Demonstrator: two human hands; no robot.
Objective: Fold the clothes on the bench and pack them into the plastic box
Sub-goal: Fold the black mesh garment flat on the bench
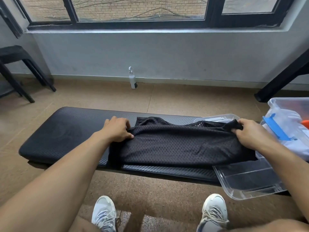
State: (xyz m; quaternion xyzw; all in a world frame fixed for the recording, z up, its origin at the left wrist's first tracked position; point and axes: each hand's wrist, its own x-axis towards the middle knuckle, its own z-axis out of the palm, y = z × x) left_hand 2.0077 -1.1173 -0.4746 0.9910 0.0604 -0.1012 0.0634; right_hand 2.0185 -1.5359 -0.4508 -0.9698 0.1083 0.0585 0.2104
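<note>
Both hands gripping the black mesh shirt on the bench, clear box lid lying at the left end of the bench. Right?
Not quite. In the head view the lid lies at the right end of the bench. The rest holds: left hand and right hand both grip the black mesh shirt.

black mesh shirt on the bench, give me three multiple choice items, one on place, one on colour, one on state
1. Where does the spray bottle stand?
A. on the bench
B. on the floor by the wall
C. in the box

2. What colour is the clip on the plastic box?
A. blue
B. green
C. yellow

3. How is the shirt held?
A. by no hand
B. by one hand
C. by both hands

Answers:
1 B, it stands under the window.
2 A, the clip is blue.
3 C, the left hand and right hand each pinch an end.
</note>
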